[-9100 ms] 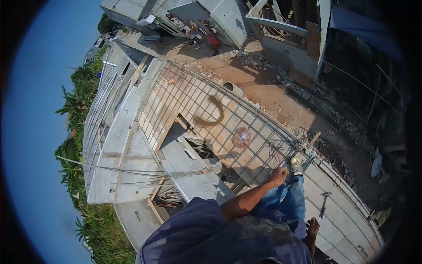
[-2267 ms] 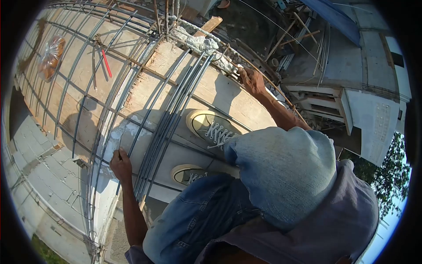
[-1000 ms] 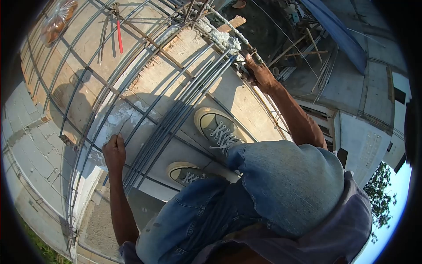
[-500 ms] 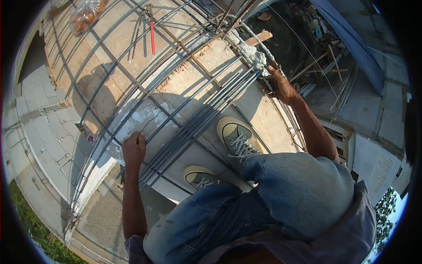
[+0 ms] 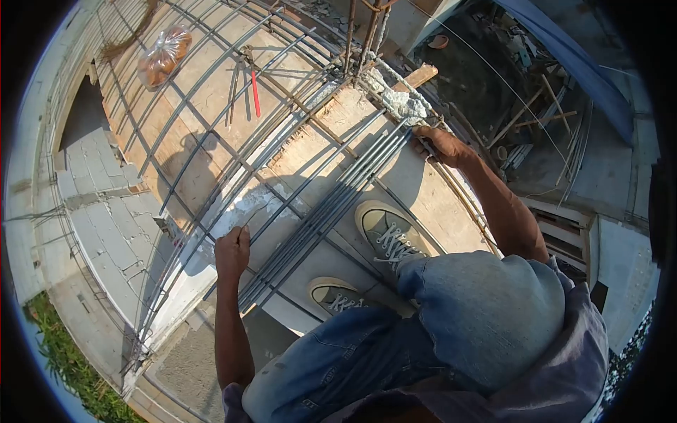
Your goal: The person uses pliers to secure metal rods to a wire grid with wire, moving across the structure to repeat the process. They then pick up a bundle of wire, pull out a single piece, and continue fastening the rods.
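Note:
My left hand (image 5: 233, 250) is closed around a single steel rebar (image 5: 312, 179), near its lower end. Beside that bar, a bundle of several rebars (image 5: 331, 194) slants across the boards, passing over crossbars in front of my shoes (image 5: 386, 231). My right hand (image 5: 441, 146) has its fingers curled at the bundle's upper ends, close to the edge bars; whatever lies within its grip is hidden. Rough concrete (image 5: 403, 104) sits just above that hand.
Pincers with a red handle (image 5: 256, 95) and a clear plastic bag (image 5: 164, 58) with orange-brown contents lie among the rebar grid (image 5: 187, 102). Upright rusty bars (image 5: 368, 35) stand at the corner. Beyond the right edge, a lower area holds timber and debris (image 5: 543, 116).
The view has shifted, so the scene sits lower and farther right. My right hand has come slightly nearer the bundle's ends. My left hand stays at the same bar.

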Tool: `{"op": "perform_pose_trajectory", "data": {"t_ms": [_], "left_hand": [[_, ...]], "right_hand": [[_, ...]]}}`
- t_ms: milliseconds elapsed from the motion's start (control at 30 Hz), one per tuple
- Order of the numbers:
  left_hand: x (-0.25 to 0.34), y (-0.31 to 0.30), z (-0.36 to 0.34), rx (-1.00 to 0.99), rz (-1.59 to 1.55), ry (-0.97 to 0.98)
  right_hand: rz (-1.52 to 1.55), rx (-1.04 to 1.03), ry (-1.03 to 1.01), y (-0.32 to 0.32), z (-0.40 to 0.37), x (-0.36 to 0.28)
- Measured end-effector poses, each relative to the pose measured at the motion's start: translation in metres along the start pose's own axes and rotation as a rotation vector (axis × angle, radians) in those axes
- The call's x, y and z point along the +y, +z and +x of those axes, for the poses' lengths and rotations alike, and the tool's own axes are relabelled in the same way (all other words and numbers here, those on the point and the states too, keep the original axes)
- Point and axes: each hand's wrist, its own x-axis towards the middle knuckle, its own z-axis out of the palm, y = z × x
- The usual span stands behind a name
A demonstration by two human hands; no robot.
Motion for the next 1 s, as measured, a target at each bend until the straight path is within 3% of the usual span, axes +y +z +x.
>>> {"op": "perform_pose_trajectory", "data": {"t_ms": [33, 67, 133, 267, 300, 333, 433, 667, 700, 733, 800, 900, 1000], "left_hand": [[0.002, -0.001, 0.000, -0.015, 0.018, -0.012], [0.004, -0.003, 0.000, -0.030, 0.037, -0.026], [0.008, -0.005, -0.001, -0.039, 0.045, -0.026], [0.015, -0.012, 0.002, -0.076, 0.062, -0.054], [0.013, -0.011, 0.002, -0.072, 0.062, -0.062], [0.010, -0.009, 0.002, -0.064, 0.041, -0.050], [0.006, -0.004, 0.003, -0.054, 0.010, -0.055], [-0.008, 0.008, 0.004, -0.008, 0.003, -0.032], [-0.012, 0.012, 0.005, -0.006, -0.010, -0.043], [-0.016, 0.017, 0.003, 0.016, -0.011, -0.031], [-0.025, 0.025, 0.004, 0.039, -0.024, -0.024], [-0.033, 0.034, 0.006, 0.057, -0.007, 0.048], [-0.030, 0.027, 0.009, 0.018, -0.041, -0.013]], "right_hand": [[0.004, 0.086, 0.202, 0.007, 0.003, -0.014], [0.012, 0.095, 0.196, 0.016, 0.005, -0.027], [0.287, 0.427, 0.359, 0.035, 0.005, -0.052], [0.165, 0.378, 0.444, 0.019, 0.015, -0.032], [0.081, 0.452, 0.501, 0.028, 0.013, -0.047], [0.073, 0.445, 0.502, 0.035, 0.014, -0.047], [0.101, 0.676, 0.331, 0.046, 0.022, -0.037], [0.125, 0.729, 0.421, 0.047, 0.024, -0.037], [-0.102, 0.691, 0.285, 0.049, 0.025, -0.037], [-0.117, 0.683, 0.295, 0.048, 0.024, -0.038], [0.173, 0.706, 0.535, 0.047, 0.023, -0.050], [0.216, 0.677, 0.505, 0.039, 0.020, -0.035], [0.351, 0.584, 0.419, 0.031, 0.005, -0.039]]}}
